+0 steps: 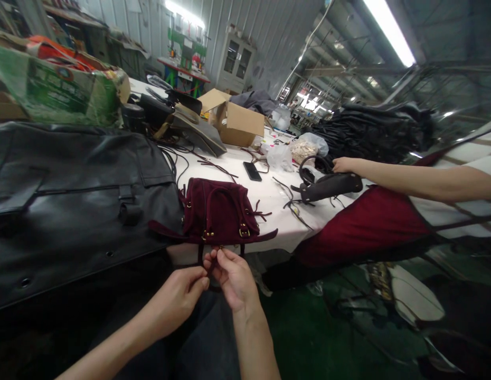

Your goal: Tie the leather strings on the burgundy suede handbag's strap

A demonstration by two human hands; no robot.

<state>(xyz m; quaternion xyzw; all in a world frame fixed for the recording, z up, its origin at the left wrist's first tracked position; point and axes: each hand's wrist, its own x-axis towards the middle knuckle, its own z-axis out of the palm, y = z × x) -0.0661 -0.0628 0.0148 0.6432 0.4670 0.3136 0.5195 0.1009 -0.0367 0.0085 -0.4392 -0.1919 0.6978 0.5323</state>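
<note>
A burgundy suede handbag (197,211) with two handles, brass-coloured buckles and thin side ties stands at the table's near edge. Just in front of it, my right hand (234,277) is closed in a pinch on a thin dark strap below the bag's lower edge. My left hand (184,295) is pinched too, with its fingertips close beside the right ones and at the same strap; exactly what lies between them is partly hidden. Long burgundy side flaps stick out left and right of the bag.
A large black leather bag (79,211) fills the left side. Behind lie a phone (252,171), loose cords and an open cardboard box (241,124). At right, a co-worker's hand (340,164) rests at a dark brown bag (330,187). Black material (372,132) is piled behind.
</note>
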